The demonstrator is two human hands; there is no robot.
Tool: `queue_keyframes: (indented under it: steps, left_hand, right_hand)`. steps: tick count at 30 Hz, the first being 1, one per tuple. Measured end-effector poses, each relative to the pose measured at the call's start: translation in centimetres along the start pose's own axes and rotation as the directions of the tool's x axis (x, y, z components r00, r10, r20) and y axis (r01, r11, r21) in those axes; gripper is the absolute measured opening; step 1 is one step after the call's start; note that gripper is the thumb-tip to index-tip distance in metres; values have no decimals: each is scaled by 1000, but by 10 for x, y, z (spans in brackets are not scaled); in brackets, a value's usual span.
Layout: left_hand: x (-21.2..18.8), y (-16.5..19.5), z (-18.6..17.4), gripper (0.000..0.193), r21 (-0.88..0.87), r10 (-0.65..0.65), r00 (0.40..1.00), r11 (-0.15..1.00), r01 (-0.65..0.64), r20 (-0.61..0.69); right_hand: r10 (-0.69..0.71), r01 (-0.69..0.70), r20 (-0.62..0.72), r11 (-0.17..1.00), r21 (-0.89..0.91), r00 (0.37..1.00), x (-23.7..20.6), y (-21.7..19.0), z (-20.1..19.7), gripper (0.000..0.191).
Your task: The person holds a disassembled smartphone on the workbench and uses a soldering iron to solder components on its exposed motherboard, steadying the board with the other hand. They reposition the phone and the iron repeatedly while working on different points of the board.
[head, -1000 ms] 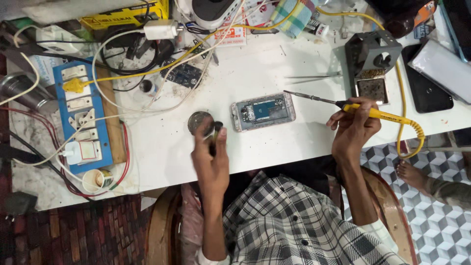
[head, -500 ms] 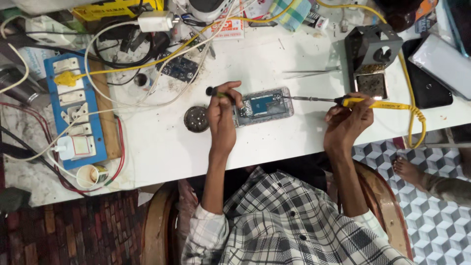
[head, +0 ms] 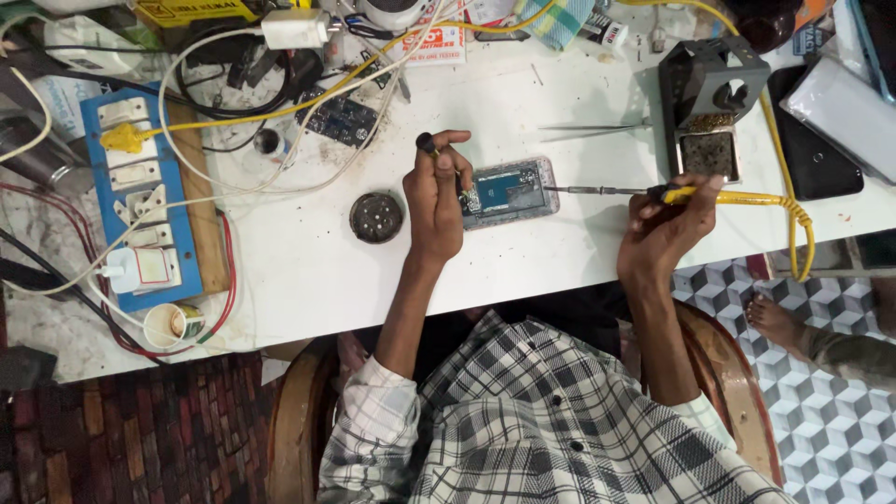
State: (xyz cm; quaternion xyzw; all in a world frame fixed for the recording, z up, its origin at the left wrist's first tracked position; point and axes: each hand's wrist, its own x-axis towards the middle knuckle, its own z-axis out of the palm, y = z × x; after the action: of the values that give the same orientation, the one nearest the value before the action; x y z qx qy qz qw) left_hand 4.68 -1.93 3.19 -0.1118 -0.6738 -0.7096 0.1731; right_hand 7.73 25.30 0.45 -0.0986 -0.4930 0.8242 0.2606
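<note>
An opened phone (head: 509,190) with its blue circuit board showing lies flat on the white table (head: 308,271). My left hand (head: 435,194) rests at the phone's left end, fingers closed on a thin black-tipped tool that sticks up past my thumb. My right hand (head: 665,224) grips a yellow-handled soldering iron (head: 653,192); its metal tip points left and reaches the phone's right edge. A yellow cable (head: 793,219) trails from the iron's handle.
A small round dark tin (head: 376,217) sits left of my left hand. A blue power strip (head: 140,201) and tangled wires fill the left side. A grey iron stand (head: 711,107) and tweezers (head: 597,126) lie behind the phone. Another person's bare foot (head: 779,322) is on the patterned floor at right.
My left hand left the round tin and moved right to the phone's left end with the thin tool. The soldering iron tip came down to the phone's right edge.
</note>
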Motion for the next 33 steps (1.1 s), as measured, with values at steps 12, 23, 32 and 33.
queue_keyframes:
  steps: [12, 23, 32, 33]
  left_hand:
    - [4, -8, -1, 46, 103, 22, 1000, 995, -21, -9]
    - [1, -4, 0, 44, 139, 53, 998, 989, -58, 34]
    - [2, 0, 0, 43, 42, 41, 998, 998, -43, 48]
    - [2, -1, 0, 42, 45, 30, 998, 998, -32, 59]
  right_hand:
    - [8, -7, 69, 1000, -11, 998, 0, -3, 1, 51]
    - [34, -35, 59, 999, 13, 998, 2, -1, 2, 51]
    - [38, -39, 44, 999, 22, 998, 3, -3, 5, 51]
    - [35, -37, 45, 999, 34, 998, 2, -3, 5, 51]
